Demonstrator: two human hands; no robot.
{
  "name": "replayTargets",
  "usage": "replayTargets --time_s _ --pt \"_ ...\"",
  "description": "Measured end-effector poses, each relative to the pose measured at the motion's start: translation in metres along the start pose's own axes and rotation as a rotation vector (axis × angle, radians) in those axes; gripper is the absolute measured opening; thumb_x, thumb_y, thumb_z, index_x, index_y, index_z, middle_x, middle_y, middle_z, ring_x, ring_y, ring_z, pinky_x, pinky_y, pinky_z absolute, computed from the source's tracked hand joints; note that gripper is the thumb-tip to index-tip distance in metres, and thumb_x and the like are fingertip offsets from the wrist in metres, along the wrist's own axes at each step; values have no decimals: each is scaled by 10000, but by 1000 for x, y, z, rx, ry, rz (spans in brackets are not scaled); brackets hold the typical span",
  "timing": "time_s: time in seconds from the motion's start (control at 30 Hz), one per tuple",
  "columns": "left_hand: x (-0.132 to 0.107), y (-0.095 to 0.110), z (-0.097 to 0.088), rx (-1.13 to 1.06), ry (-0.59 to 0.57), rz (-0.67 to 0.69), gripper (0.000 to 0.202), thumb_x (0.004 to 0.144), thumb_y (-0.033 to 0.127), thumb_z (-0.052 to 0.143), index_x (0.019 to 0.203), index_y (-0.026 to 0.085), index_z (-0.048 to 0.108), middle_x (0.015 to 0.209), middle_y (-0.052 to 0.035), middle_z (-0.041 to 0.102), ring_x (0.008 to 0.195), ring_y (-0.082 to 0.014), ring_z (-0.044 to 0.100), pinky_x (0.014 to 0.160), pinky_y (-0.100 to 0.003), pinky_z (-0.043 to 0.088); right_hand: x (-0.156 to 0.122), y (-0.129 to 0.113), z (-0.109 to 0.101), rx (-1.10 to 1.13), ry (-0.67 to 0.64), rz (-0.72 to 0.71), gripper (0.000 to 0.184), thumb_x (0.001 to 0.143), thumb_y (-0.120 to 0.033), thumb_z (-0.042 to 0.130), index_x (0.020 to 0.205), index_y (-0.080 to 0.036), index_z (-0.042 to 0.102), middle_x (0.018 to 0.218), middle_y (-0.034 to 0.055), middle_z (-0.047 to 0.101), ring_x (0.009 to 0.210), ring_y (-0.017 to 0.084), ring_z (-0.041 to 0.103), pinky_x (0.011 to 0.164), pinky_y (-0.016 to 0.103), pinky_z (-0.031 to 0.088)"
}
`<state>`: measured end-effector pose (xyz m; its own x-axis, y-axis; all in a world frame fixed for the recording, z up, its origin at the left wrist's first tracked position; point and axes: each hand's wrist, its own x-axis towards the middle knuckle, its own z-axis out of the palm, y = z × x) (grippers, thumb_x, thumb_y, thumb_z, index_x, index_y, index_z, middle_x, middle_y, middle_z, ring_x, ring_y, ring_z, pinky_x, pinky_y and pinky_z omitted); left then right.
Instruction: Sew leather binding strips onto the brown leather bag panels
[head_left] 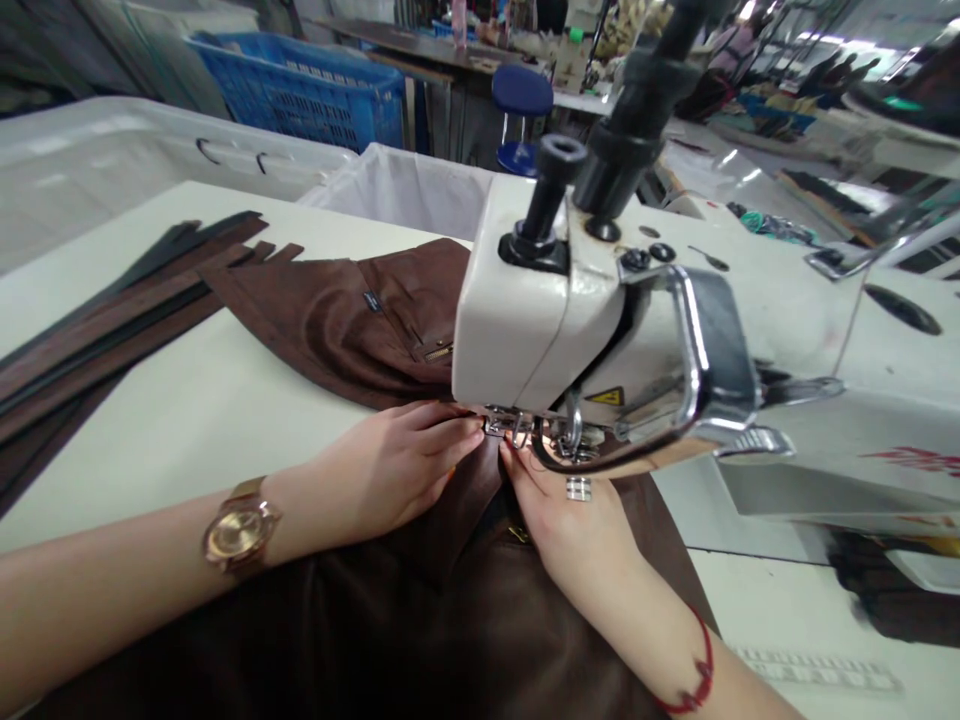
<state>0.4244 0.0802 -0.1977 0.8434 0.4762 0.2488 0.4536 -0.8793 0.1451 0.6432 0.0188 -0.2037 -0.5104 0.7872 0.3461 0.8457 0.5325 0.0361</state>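
Note:
A brown leather-like garment piece [322, 310] lies under the head of a white sewing machine [517, 310], and more of it hangs toward me. At the left of the presser foot [517, 425], my left hand [405, 450] grips the brown material, its fingers close together at the seam. My right hand [570, 510] holds the same material just right of the foot, some fingers hidden behind the machine's guard. A zipper [439, 350] and a small label [373, 300] show on the far part. Another small metal zipper part [517, 534] lies beside my right hand.
Dark and brown strips [135, 310] lie across the table's left side. A clear ruler [817, 668] rests at the lower right. Behind the table stand a white-lined bin [420, 190], a blue crate [300, 95] and a blue stool [523, 92].

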Motion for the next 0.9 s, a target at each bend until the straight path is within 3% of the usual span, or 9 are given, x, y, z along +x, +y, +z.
replayTargets --time_s 0.43,0.63,0.9 --pt "1 -2 -1 -29 -66 -23 370 914 161 422 1266 134 535 1250 -107 609 1158 -216 549 1011 -346 480 0 -2 -1 -62 -2 -30 305 965 -96 397 1012 -106 698 1004 133 702 867 251 638 784 403 524" --pt "1 -1 -1 24 -40 -2 384 916 167 419 1277 112 538 1249 -127 611 1188 -229 532 1037 -372 460 1 -3 -1 -66 -16 -18 321 963 -87 384 1016 -120 699 996 133 701 857 246 641 780 400 525" --pt "2 0 1 79 -87 5 394 927 180 410 1287 81 536 1291 -135 586 1231 -251 497 1070 -368 429 0 -1 -1 -37 -7 -7 301 924 -48 425 1083 -94 676 1053 127 692 931 234 630 995 412 453"
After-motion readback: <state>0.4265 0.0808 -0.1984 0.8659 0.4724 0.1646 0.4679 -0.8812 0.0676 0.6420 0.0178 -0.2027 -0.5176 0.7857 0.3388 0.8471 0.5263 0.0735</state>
